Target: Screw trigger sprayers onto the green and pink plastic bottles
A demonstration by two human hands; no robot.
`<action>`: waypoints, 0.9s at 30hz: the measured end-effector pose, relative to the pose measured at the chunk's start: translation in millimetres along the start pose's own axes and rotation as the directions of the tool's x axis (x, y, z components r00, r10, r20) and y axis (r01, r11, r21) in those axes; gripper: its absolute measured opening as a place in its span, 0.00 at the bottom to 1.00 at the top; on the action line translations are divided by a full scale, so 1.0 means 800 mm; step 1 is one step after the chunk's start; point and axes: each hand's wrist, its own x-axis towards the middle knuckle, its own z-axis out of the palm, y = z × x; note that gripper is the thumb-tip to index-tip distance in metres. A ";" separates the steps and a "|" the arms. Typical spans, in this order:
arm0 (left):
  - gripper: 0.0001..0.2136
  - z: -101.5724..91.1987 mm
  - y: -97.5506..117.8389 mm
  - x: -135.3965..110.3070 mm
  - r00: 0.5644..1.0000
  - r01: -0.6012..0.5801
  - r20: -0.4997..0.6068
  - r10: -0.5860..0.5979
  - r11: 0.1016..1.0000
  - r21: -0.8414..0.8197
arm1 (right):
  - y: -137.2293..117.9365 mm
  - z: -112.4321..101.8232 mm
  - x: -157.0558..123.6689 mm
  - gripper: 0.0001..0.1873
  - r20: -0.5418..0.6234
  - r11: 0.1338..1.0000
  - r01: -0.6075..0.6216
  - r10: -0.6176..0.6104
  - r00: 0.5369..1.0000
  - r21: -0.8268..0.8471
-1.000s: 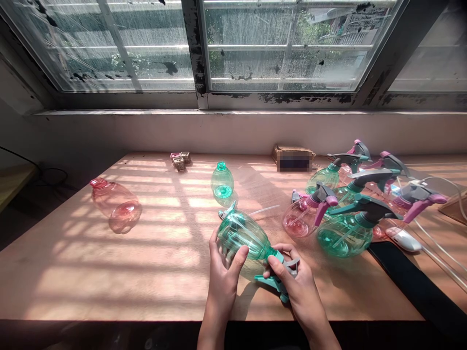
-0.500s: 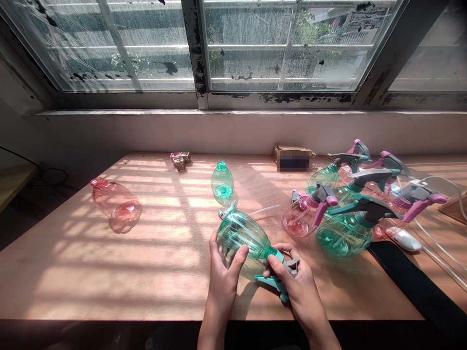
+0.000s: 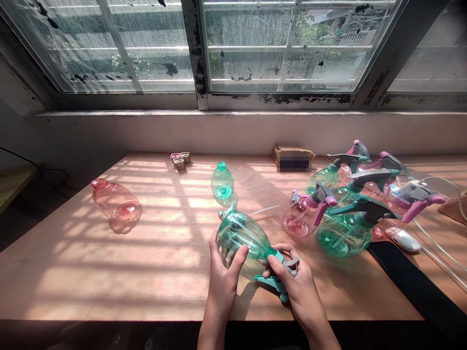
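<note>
A clear green spray bottle (image 3: 245,234) is tilted between my hands over the table's near middle, its neck pointing down to the right. My left hand (image 3: 225,272) is wrapped around the bottle's body. At the neck, my right hand (image 3: 292,279) grips the teal and grey spray head (image 3: 269,280), partly hiding it. Just behind the bottle lies another spray head (image 3: 229,212), mostly covered, with a thin clear tube (image 3: 265,209) extending right. Beyond it stands an open green bottle (image 3: 222,182) without a spray head. A pink bottle (image 3: 116,204), also uncapped, leans over at the left.
Several pink and green spray bottles with heads fitted, including a green one (image 3: 345,236), crowd the right side. A black flat strip (image 3: 412,282), a white mouse (image 3: 404,239) and cables lie nearby. Small sharpeners (image 3: 179,162) and a brown box (image 3: 294,158) sit toward the wall.
</note>
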 end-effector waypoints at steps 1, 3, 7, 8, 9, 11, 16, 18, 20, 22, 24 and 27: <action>0.33 0.000 0.001 0.000 1.000 0.003 0.000 -0.003 1.000 0.002 | 0.000 0.000 0.000 0.29 -0.001 1.000 0.000 0.000 1.000 0.002; 0.33 0.001 0.002 -0.001 1.000 0.006 -0.004 -0.006 1.000 0.004 | 0.000 0.000 0.000 0.28 -0.006 1.000 0.000 0.000 1.000 0.004; 0.34 0.001 0.001 -0.001 1.000 0.004 -0.006 -0.004 1.000 0.004 | 0.000 0.000 0.000 0.28 -0.004 1.000 0.004 -0.004 1.000 0.013; 0.34 0.000 0.001 -0.001 1.000 0.005 -0.004 -0.005 1.000 0.005 | 0.000 0.001 0.000 0.28 -0.002 1.000 0.004 -0.004 1.000 0.014; 0.34 0.000 0.001 0.000 1.000 0.007 -0.002 -0.007 1.000 0.006 | 0.000 0.001 0.000 0.28 -0.001 1.000 0.004 -0.004 1.000 0.013; 0.35 0.000 0.001 0.000 1.000 0.012 0.004 -0.012 1.000 0.003 | 0.000 0.001 0.000 0.28 0.002 1.000 0.003 -0.003 1.000 0.011; 0.35 -0.001 -0.001 0.000 1.000 0.010 0.004 -0.010 1.000 -0.014 | -0.001 0.001 0.000 0.28 0.001 1.000 -0.001 0.001 1.000 0.014; 0.34 -0.001 -0.001 0.000 1.000 0.002 0.000 -0.002 1.000 -0.010 | -0.001 0.001 0.000 0.28 0.001 1.000 0.000 0.000 1.000 0.006; 0.33 0.000 -0.002 0.000 1.000 -0.006 -0.003 0.006 1.000 -0.010 | -0.002 0.001 0.000 0.29 0.003 1.000 0.003 -0.003 1.000 -0.002; 0.32 0.000 -0.003 0.001 1.000 -0.016 -0.008 0.016 1.000 -0.013 | -0.002 0.001 -0.001 0.29 0.001 1.000 0.008 -0.008 1.000 -0.005; 0.32 0.001 -0.003 0.001 1.000 -0.021 -0.013 0.020 1.000 -0.011 | -0.001 0.001 0.000 0.28 0.000 1.000 0.013 -0.013 1.000 -0.003; 0.33 0.001 -0.003 0.000 1.000 -0.008 -0.017 0.008 1.000 -0.007 | 0.000 0.001 0.000 0.28 0.000 1.000 0.015 -0.015 1.000 -0.001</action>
